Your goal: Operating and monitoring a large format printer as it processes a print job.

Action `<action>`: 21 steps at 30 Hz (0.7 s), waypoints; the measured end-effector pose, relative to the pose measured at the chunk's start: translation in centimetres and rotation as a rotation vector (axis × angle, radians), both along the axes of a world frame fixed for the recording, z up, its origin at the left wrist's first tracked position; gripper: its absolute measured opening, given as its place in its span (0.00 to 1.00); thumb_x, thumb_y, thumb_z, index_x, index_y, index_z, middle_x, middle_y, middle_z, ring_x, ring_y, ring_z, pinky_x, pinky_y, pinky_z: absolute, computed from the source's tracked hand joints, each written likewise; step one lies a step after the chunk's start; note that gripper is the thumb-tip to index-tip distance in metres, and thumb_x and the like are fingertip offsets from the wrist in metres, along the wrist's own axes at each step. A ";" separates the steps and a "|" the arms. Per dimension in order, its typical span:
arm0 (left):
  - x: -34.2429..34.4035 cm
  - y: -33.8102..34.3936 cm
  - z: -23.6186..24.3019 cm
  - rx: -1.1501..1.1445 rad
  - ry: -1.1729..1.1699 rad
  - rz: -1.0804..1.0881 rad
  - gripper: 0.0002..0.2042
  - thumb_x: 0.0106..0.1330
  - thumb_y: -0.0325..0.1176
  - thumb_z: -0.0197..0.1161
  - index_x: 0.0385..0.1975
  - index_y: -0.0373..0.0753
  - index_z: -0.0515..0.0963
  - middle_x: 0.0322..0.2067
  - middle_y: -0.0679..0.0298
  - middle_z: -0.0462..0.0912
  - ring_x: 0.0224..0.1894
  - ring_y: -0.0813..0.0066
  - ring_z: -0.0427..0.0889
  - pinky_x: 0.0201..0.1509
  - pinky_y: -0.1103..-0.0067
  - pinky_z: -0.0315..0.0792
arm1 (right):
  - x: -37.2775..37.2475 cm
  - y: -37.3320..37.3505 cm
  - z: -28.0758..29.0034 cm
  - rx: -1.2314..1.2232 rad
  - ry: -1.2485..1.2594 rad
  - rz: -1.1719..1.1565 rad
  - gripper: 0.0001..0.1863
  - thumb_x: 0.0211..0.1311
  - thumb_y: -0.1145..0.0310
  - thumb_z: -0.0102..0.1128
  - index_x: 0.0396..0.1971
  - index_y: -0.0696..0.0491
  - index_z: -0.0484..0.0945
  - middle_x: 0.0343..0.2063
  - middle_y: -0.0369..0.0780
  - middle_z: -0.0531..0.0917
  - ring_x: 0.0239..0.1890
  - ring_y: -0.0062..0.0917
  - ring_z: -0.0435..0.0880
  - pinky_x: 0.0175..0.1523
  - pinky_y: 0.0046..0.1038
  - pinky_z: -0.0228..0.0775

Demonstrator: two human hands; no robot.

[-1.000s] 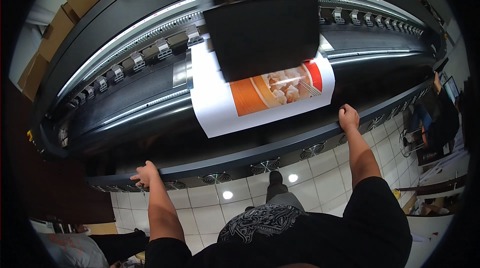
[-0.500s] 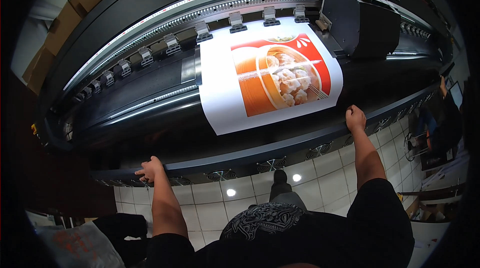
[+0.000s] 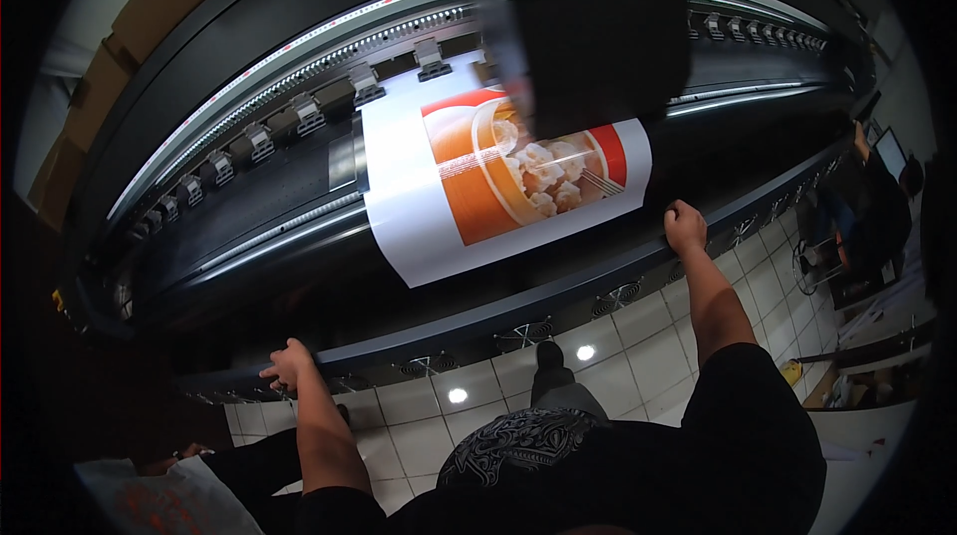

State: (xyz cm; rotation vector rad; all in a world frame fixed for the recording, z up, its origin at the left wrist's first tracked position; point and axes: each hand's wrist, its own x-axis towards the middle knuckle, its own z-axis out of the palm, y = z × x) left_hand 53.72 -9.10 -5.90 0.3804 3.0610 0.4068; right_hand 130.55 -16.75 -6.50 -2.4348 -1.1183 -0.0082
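A printed sheet (image 3: 533, 181) lies beyond the near rail (image 3: 498, 321), which the right hand (image 3: 686, 227) clasps and the left hand (image 3: 289, 365) touches, left grip unclear.

We find the printed sheet (image 3: 518, 176) lying across the wide-format printer (image 3: 299, 6), its near edge short of the front rail (image 3: 498, 314). The print carriage (image 3: 608, 61) is above the sheet's far right part, with pinch rollers (image 3: 308, 114) in a row to either side. We have the left hand (image 3: 290, 366) on the rail, left of the sheet; the right hand (image 3: 686, 228) on the rail, just right of it. Fans (image 3: 616, 298) line the rail's near side. Cardboard boxes (image 3: 159, 6) lie behind, at left.
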 end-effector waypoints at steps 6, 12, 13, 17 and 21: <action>0.8 1.3 -0.8 -0.155 0.023 -0.033 0.32 0.64 0.60 0.56 0.64 0.48 0.74 0.76 0.45 0.47 0.73 0.29 0.54 0.64 0.42 0.68 | 0.5 -2.1 1.9 -0.048 0.067 -0.047 0.15 0.57 0.60 0.53 0.37 0.48 0.86 0.38 0.46 0.87 0.45 0.46 0.85 0.52 0.45 0.77; 0.0 2.8 -4.2 -0.224 0.078 -0.175 0.31 0.67 0.58 0.52 0.61 0.41 0.78 0.58 0.48 0.78 0.66 0.45 0.68 0.58 0.46 0.71 | -1.5 1.6 0.4 -0.043 0.108 0.003 0.16 0.56 0.59 0.53 0.37 0.48 0.86 0.40 0.45 0.88 0.47 0.44 0.85 0.56 0.44 0.76; 1.7 3.6 -4.3 -0.216 -0.015 -0.247 0.31 0.68 0.58 0.52 0.61 0.41 0.77 0.59 0.48 0.78 0.66 0.45 0.69 0.59 0.47 0.71 | -1.1 1.3 0.2 -0.005 0.092 0.031 0.15 0.57 0.59 0.53 0.36 0.48 0.86 0.39 0.45 0.88 0.47 0.43 0.85 0.56 0.44 0.76; 8.9 1.7 -4.6 -0.208 -0.385 -0.454 0.29 0.69 0.55 0.53 0.63 0.41 0.74 0.61 0.49 0.76 0.65 0.47 0.71 0.60 0.50 0.72 | 1.1 -1.5 1.2 0.056 0.042 -0.008 0.13 0.58 0.60 0.53 0.34 0.48 0.86 0.36 0.44 0.88 0.45 0.42 0.86 0.54 0.44 0.76; 13.6 -4.9 -6.5 -0.183 -0.755 -0.564 0.28 0.71 0.53 0.54 0.65 0.41 0.72 0.62 0.49 0.75 0.65 0.49 0.72 0.61 0.54 0.72 | 1.1 -1.6 0.8 0.044 0.072 0.003 0.13 0.59 0.61 0.53 0.33 0.49 0.85 0.35 0.44 0.88 0.44 0.42 0.85 0.55 0.43 0.75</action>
